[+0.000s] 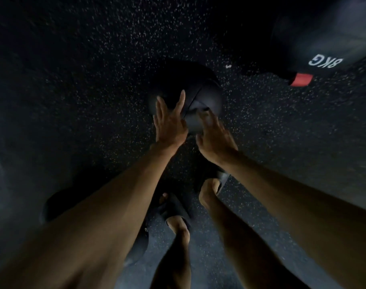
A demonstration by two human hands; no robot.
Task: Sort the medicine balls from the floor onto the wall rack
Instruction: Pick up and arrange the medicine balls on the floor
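We stretch both arms down: left hand (170,124), fingers straight, left of the ball (208,97); right hand (216,138), fingers spread, at its near side.

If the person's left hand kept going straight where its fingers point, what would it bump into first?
The small dark round medicine ball on the speckled floor; the left hand looks nearly on it, though depth is unclear.

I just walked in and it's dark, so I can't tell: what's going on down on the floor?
A person bends over a dark medicine ball on the speckled floor, left hand and right hand reaching onto it with fingers extended. It is not yet lifted. Another ball marked 8KG lies farther right.
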